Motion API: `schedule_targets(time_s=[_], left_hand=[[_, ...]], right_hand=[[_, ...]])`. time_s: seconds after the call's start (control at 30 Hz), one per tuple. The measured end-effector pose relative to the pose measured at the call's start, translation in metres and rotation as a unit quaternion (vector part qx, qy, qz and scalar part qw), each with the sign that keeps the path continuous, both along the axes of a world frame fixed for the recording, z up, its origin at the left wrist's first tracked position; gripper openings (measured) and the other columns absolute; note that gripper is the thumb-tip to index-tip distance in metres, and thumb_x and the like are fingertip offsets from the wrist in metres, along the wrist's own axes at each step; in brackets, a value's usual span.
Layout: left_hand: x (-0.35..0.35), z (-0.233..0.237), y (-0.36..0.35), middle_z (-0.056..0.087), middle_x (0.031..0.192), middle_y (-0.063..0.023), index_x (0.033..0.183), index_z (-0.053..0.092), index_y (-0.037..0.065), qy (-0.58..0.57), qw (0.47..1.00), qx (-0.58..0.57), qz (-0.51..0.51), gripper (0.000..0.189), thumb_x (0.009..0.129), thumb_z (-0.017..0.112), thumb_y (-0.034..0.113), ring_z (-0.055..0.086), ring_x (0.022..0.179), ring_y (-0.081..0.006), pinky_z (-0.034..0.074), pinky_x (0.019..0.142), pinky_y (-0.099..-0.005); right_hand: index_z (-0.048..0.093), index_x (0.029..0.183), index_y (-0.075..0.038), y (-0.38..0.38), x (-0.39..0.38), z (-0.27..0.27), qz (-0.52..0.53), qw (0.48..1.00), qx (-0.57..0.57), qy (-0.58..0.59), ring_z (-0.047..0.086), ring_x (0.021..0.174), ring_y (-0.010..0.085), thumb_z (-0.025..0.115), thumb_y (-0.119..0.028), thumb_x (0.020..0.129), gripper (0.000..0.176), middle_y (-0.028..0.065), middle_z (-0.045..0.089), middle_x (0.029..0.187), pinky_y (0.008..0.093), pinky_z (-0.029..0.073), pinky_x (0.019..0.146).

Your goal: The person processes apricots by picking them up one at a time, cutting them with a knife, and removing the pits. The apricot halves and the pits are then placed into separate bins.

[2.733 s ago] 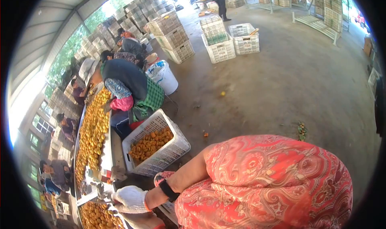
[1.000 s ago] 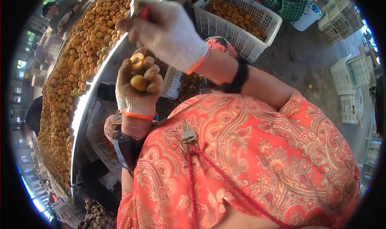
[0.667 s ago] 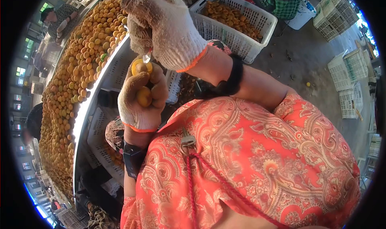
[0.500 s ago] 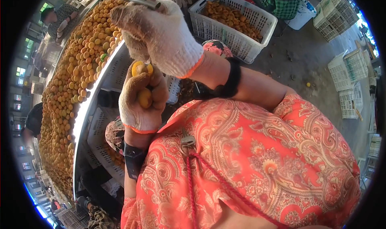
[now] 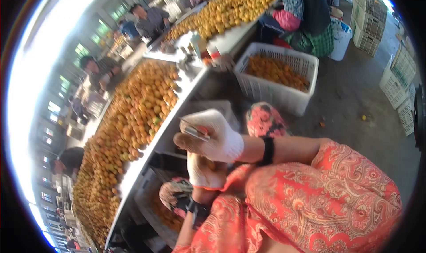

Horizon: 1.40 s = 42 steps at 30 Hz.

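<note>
My right hand (image 5: 215,135), in a white knit glove stained brown at the fingers, is closed around a small metal tool (image 5: 196,132) with a reddish part. Blur hides the tool's exact kind. Just below and partly behind it is my left hand (image 5: 206,172), also gloved and curled shut. A bit of orange apricot (image 5: 212,166) shows in the left palm, mostly covered by the right hand. Both hands are over my lap, beside a long metal table edge (image 5: 153,148). Heaped whole apricots (image 5: 142,108) lie on that table.
A white crate (image 5: 275,95) of cut apricots stands on the floor beyond my knee (image 5: 265,120). Another crate (image 5: 151,208) with fruit sits below the table edge. Co-workers sit along the table. A white bucket (image 5: 341,40) and stacked crates (image 5: 369,20) stand farther off.
The view has swung toward the far table. My right hand has come down over my left, covering most of the apricots that showed clearly in the left palm before.
</note>
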<state>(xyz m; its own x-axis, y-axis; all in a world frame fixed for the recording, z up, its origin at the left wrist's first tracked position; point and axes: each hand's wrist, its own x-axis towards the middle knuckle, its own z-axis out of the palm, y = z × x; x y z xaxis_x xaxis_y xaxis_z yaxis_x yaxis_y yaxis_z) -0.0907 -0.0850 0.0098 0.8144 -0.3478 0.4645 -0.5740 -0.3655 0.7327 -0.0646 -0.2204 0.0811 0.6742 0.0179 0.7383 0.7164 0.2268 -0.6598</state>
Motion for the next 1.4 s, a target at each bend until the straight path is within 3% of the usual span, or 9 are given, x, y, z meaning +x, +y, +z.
schedule_targets(time_s=[0.07,0.13,0.37,0.47,0.6,0.77,1.07,1.17,1.4], left_hand=[[-0.006,0.022,-0.017,0.059,0.101,-0.003,0.119,0.052,0.009,0.142,0.971,-0.191,0.004,0.041,0.08,0.063,0.003,0.061,0.083,-0.0129,0.053,0.067,-0.0263],[-0.008,0.037,-0.027,0.049,0.078,0.0025,0.106,0.052,0.015,0.445,0.758,-0.477,-0.004,0.019,0.088,0.054,0.009,0.044,0.053,-0.006,0.037,0.044,-0.0189],[-0.009,0.036,-0.029,0.047,0.068,-0.0041,0.107,0.052,0.008,0.393,0.777,-0.489,-0.05,0.025,0.083,0.055,0.012,0.041,0.048,-0.0132,0.032,0.04,-0.0243],[-0.005,0.029,-0.025,0.045,0.063,-0.0039,0.079,0.049,0.005,0.427,0.796,-0.427,-0.041,0.017,0.087,0.054,0.018,0.042,0.053,-0.0123,0.033,0.046,-0.0233],[-0.005,0.021,-0.034,0.046,0.071,-0.0016,0.095,0.05,0.007,0.398,0.813,-0.423,-0.043,0.009,0.088,0.055,0.009,0.043,0.056,-0.0104,0.034,0.049,-0.0211],[-0.001,0.025,-0.045,0.046,0.079,-0.0008,0.112,0.05,0.008,0.438,0.764,-0.459,-0.114,0.025,0.088,0.056,0.003,0.042,0.055,-0.009,0.034,0.048,-0.0204],[0.009,0.016,-0.045,0.034,0.061,0.0034,0.085,0.042,0.009,0.45,0.773,-0.429,-0.125,0.011,0.091,0.051,0.014,0.031,0.049,-0.0079,0.023,0.045,-0.0234],[0.026,-0.004,-0.048,0.043,0.063,0.002,0.095,0.048,0.008,0.35,0.869,-0.344,-0.067,0.011,0.088,0.056,0.005,0.039,0.049,-0.0073,0.026,0.044,-0.0192],[0.06,-0.008,-0.018,0.051,0.076,-0.0023,0.108,0.056,0.004,0.522,0.737,-0.426,0.045,0.035,0.095,0.06,0.037,0.041,0.052,-0.0084,0.03,0.041,-0.0206]], right_hand=[[0.06,0.077,-0.002,0.002,0.002,0.003,0.025,0.996,0.043,0.076,0.037,0.061,0.0037,0.068,-0.015,0.093,0.022,-0.0051,0.046,0.062,0.0251,0.035,0.051],[0.055,0.071,-0.007,-0.002,-0.004,0.017,0.06,0.969,0.13,0.204,0.04,0.055,0.003,0.066,-0.019,0.095,0.029,-0.0053,0.043,0.059,0.0227,0.033,0.047],[0.037,0.065,-0.016,-0.01,0.018,0.011,0.208,0.863,0.327,0.324,0.031,0.04,0.0109,0.058,-0.034,0.099,0.043,-0.0028,0.032,0.051,0.0279,0.024,0.038],[0.043,0.065,-0.014,-0.018,0.014,0.012,0.164,0.897,0.283,0.298,0.035,0.041,0.0115,0.061,-0.036,0.097,0.042,-0.0016,0.04,0.052,0.0278,0.027,0.039],[0.055,0.07,-0.01,-0.019,0.013,0.007,0.103,0.95,0.217,0.198,0.041,0.037,0.0089,0.066,-0.02,0.091,0.026,-0.0007,0.048,0.052,0.0261,0.031,0.034],[0.034,0.058,-0.017,-0.043,0.025,-0.003,0.25,0.856,0.312,0.328,0.03,0.042,0.0117,0.058,-0.032,0.097,0.048,-0.0033,0.031,0.051,0.028,0.023,0.041],[0.029,0.053,-0.019,-0.036,0.048,-0.022,0.257,0.784,0.38,0.417,0.026,0.041,0.0158,0.058,-0.035,0.094,0.052,-0.0024,0.027,0.049,0.0314,0.023,0.042],[0.029,0.053,-0.019,-0.038,0.055,-0.034,0.233,0.781,0.393,0.426,0.026,0.04,0.0161,0.059,-0.034,0.093,0.053,-0.0021,0.027,0.048,0.0316,0.023,0.041],[0.045,0.07,-0.013,-0.032,0.089,-0.053,0.129,0.822,0.415,0.368,0.033,0.036,0.0168,0.061,-0.027,0.093,0.032,-0.0004,0.037,0.049,0.0344,0.027,0.037]])
